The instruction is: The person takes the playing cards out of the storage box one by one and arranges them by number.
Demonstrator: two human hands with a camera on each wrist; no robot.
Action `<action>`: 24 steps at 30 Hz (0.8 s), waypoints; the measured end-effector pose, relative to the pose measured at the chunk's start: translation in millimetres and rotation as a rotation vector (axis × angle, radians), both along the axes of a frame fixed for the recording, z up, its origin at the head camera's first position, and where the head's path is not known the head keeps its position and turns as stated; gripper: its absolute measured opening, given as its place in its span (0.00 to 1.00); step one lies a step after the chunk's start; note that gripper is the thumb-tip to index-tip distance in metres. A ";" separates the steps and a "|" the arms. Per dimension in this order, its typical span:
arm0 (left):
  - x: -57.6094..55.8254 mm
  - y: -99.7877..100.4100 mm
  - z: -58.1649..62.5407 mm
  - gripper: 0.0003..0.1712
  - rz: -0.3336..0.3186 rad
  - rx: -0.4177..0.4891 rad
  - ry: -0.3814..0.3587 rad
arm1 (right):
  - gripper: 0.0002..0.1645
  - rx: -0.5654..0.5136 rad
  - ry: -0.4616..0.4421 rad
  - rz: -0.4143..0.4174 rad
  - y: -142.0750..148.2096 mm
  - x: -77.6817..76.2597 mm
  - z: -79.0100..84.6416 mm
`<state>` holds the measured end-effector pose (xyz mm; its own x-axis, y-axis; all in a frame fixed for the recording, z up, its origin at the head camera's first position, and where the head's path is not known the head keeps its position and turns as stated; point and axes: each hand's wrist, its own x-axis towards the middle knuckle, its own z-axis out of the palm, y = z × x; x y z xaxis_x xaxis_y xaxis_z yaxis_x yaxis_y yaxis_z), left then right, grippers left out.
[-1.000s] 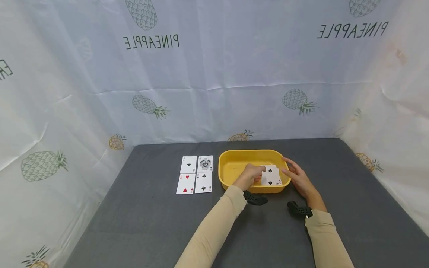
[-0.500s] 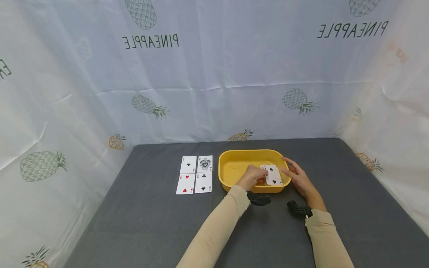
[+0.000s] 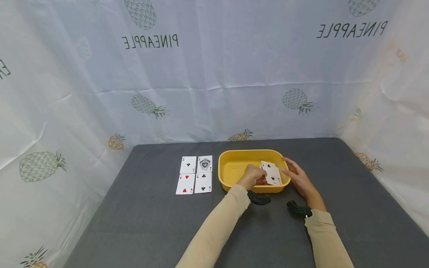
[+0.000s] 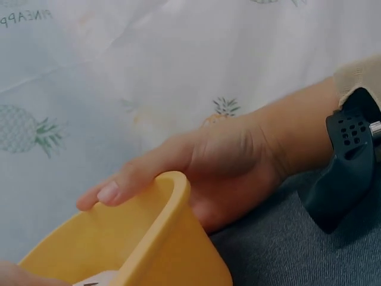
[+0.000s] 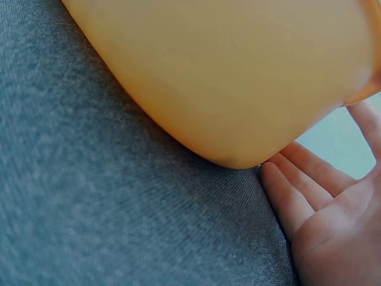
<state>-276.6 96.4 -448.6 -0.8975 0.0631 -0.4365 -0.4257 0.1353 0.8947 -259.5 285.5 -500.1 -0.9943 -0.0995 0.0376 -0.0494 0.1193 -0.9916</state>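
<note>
My left hand [image 3: 253, 175] reaches into the yellow tray [image 3: 246, 151] and pinches the left edge of a playing card [image 3: 272, 172]. That card shows spades and lies slanted over other cards beneath it. In the left wrist view, a bit of my left hand [image 4: 24, 276] shows beside a white card corner at the lower left. My right hand [image 3: 299, 180] holds the tray's right end, thumb over the rim. From the right wrist, the fingers [image 5: 292, 193] lie against the outside of the tray [image 5: 232, 77], low near the cloth.
Left of the tray, face-up cards lie in two rows: an ace of clubs [image 3: 188, 165], an ornate ace [image 3: 205, 163], a two of hearts [image 3: 185, 184] and a two of clubs [image 3: 203, 182]. A dark grey cloth [image 3: 151, 223] covers the table, with pineapple-print curtains [image 3: 214, 67] around it.
The top spade card has tilted, its upper end now leaning left over the cards below. My left hand has shifted slightly right. My right hand and the tray stay in place.
</note>
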 end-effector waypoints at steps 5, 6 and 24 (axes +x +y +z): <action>-0.3 -5.5 0.6 0.07 0.001 -0.065 0.053 | 0.36 0.008 -0.009 0.012 0.6 0.7 1.3; -0.4 -7.1 0.7 0.07 -0.006 -0.072 0.065 | 0.36 0.009 -0.011 0.013 0.8 0.7 1.4; -18.5 -39.0 -3.1 0.12 -0.061 0.041 0.068 | 0.36 0.018 -0.021 -0.001 0.8 -1.4 0.5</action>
